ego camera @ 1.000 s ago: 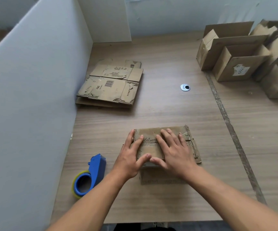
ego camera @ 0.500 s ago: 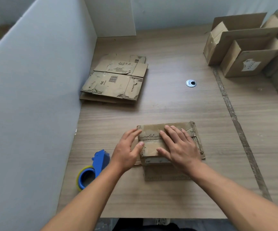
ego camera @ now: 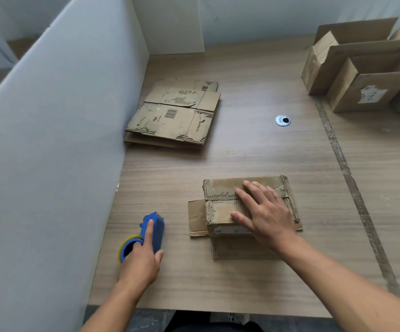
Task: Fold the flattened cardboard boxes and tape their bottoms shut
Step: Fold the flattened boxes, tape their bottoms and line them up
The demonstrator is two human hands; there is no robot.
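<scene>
A small worn cardboard box (ego camera: 220, 190) sits bottom up on the wooden table (ego camera: 254, 149), its bottom flaps folded in and its loose top flaps splayed out underneath to the left and front. My right hand (ego camera: 266, 212) lies flat on the folded flaps and presses them down. To the left, my left hand (ego camera: 144, 257) holds a blue tape dispenser (ego camera: 157, 226) with a yellow-edged roll: the index finger lies along its top, the thumb is at its side, and other fingers curl into the roll. The dispenser rests on the table.
A stack of flattened boxes (ego camera: 172, 116) lies farther back on the left, against a white partition (ego camera: 62, 140). Several folded, open boxes (ego camera: 366, 75) stand at the back right. A metal cable grommet (ego camera: 282, 120) is set in the tabletop. The table's front edge is just below my forearms.
My left hand has left the box, moved left and taken hold of the tape dispenser. My right hand stays pressed on the flaps.
</scene>
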